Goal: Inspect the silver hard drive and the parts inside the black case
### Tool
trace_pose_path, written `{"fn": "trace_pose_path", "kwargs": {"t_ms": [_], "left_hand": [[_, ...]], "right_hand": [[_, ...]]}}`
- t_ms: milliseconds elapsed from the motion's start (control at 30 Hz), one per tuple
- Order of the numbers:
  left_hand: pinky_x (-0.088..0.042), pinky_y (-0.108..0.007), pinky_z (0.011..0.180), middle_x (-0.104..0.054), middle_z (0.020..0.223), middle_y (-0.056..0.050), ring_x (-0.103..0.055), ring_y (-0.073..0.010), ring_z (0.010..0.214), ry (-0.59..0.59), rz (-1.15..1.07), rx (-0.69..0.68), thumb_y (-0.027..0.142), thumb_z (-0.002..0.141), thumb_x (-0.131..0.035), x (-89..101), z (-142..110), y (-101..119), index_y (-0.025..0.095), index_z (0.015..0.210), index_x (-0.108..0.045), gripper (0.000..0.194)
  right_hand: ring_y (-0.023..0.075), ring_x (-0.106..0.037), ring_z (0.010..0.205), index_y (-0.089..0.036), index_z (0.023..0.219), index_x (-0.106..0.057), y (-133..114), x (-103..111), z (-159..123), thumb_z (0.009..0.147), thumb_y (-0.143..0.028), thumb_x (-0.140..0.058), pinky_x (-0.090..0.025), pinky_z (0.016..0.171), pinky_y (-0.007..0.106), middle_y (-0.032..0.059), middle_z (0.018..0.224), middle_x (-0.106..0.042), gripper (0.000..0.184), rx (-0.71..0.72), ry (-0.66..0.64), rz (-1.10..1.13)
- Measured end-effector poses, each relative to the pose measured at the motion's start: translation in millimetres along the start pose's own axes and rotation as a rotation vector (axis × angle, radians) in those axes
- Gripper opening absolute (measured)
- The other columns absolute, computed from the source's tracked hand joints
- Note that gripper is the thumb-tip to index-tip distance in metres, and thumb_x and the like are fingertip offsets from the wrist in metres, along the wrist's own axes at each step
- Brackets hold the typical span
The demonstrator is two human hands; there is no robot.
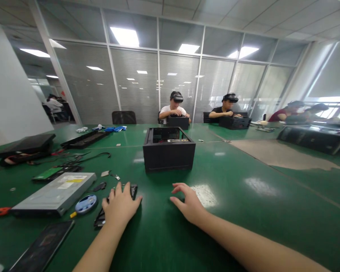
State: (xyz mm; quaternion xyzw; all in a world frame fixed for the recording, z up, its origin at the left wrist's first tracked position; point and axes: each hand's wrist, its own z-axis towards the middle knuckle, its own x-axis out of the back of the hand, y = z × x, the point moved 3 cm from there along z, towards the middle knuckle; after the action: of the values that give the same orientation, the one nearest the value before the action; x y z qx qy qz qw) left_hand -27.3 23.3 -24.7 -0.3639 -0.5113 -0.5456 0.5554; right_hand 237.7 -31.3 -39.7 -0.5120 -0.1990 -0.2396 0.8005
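My left hand (121,206) lies spread over a dark, narrow frame-like part (101,216), covering much of it; whether the palm presses on it I cannot tell. To the right, my right hand (188,204) rests at the green tabletop with thumb and fingers apart and nothing between them. Beyond both hands stands a black computer case (169,155), its top side uncovered so that the inside shows. Close to my left hand are a round blue dish-like thing (86,204), a small black piece (100,186) and a silver optical drive (55,192).
Left on the green table (229,226) are a green circuit board (48,173), dark cables (98,155), an orange-handled tool (0,211), a black panel (42,245) and a black tray (85,139). Across the table, people work at other cases (235,122). Brown sheeting (272,151) lies at right.
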Motion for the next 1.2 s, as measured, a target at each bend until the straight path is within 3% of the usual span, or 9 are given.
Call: {"fn": "trace_pose_path", "kwargs": {"t_ms": [67,167,333,533,600,667,767,967,1200], "left_hand": [[-0.026,-0.071,0.099,-0.023,0.159,-0.020,-0.024,-0.0476,0.141,-0.018,0.004,0.047,0.067,0.079,-0.041,-1.5,3.8,-4.7,0.022,0.144,-0.043,0.080],[-0.033,-0.070,0.096,-0.036,0.154,-0.018,-0.030,-0.0479,0.137,-0.035,-0.010,0.023,0.065,0.080,-0.042,-0.5,10.1,-10.8,0.021,0.140,-0.049,0.075],[-0.044,-0.059,0.096,-0.042,0.151,-0.011,-0.046,-0.0431,0.128,0.001,-0.132,-0.089,0.055,0.072,-0.059,7.1,17.8,-12.7,0.023,0.130,-0.061,0.066],[-0.039,-0.044,0.111,-0.054,0.143,-0.004,-0.053,-0.0326,0.127,0.135,-0.705,-0.184,0.047,0.066,-0.074,32.5,-13.8,27.1,0.025,0.112,-0.072,0.051],[-0.046,-0.040,0.104,-0.057,0.140,-0.008,-0.054,-0.0319,0.127,0.028,-1.115,-0.186,0.044,0.067,-0.075,37.6,-34.2,48.3,0.021,0.118,-0.069,0.057],[-0.056,-0.039,0.085,-0.069,0.122,-0.012,-0.067,-0.0320,0.106,-0.098,-1.434,0.003,0.046,0.066,-0.075,35.5,-53.6,64.8,0.018,0.126,-0.063,0.067],[-0.058,-0.037,0.071,-0.075,0.103,-0.013,-0.071,-0.0312,0.087,-0.312,-1.552,0.077,0.042,0.065,-0.078,27.4,-72.6,83.7,0.014,0.122,-0.066,0.065],[-0.054,-0.031,0.068,-0.075,0.085,-0.009,-0.068,-0.0222,0.072,-0.364,-1.371,-0.105,0.039,0.074,-0.074,15.5,-67.0,84.8,0.014,0.103,-0.076,0.039],[-0.053,-0.029,0.065,-0.072,0.076,-0.004,-0.065,-0.0187,0.063,-0.541,-1.463,-0.063,0.039,0.078,-0.071,1.0,-68.1,95.5,0.017,0.127,-0.062,0.054]], "right_hand": [[0.0220,-0.057,0.113,-0.021,0.084,-0.062,-0.2,20.1,-18.3,0.083,-0.027,-0.066,-0.037,0.099,0.042,0.0067,0.117,-0.063,0.008,-0.005,-0.022,0.062],[0.0204,-0.057,0.110,-0.021,0.079,-0.060,-4.5,40.8,-31.9,0.084,-0.024,-0.065,-0.039,0.098,0.040,0.0057,0.113,-0.061,0.007,0.045,-0.029,0.128],[0.0208,-0.055,0.114,-0.020,0.087,-0.061,-5.2,40.4,-23.3,0.085,-0.021,-0.061,-0.042,0.098,0.039,0.0083,0.119,-0.056,0.002,0.029,-0.014,0.411],[0.0269,-0.056,0.120,-0.021,0.130,-0.049,7.2,14.8,-22.5,0.071,-0.034,-0.081,-0.045,0.099,0.044,0.0159,0.139,-0.048,0.068,-0.367,-0.331,1.038],[0.0270,-0.052,0.126,-0.022,0.137,-0.042,7.8,11.7,-22.7,0.067,-0.034,-0.085,-0.043,0.103,0.043,0.0172,0.147,-0.039,0.083,-0.425,-0.376,1.183],[0.0259,-0.054,0.125,-0.023,0.142,-0.037,6.5,8.2,-22.6,0.067,-0.033,-0.086,-0.041,0.105,0.043,0.0170,0.146,-0.042,0.090,-0.453,-0.442,1.297],[0.0273,-0.064,0.111,-0.017,0.133,-0.049,2.4,3.1,-23.4,0.069,-0.035,-0.084,-0.044,0.101,0.049,0.0162,0.127,-0.061,0.075,-0.411,-0.523,1.358],[0.0262,-0.071,0.089,-0.014,0.112,-0.061,4.1,4.9,-25.3,0.076,-0.042,-0.077,-0.052,0.088,0.048,0.0112,0.100,-0.073,0.048,-0.473,-0.207,1.301],[0.0271,-0.068,0.099,-0.017,0.113,-0.061,7.4,7.6,-20.3,0.086,-0.048,-0.060,-0.051,0.090,0.046,0.0113,0.105,-0.072,0.041,-0.559,-0.124,1.388]]}}
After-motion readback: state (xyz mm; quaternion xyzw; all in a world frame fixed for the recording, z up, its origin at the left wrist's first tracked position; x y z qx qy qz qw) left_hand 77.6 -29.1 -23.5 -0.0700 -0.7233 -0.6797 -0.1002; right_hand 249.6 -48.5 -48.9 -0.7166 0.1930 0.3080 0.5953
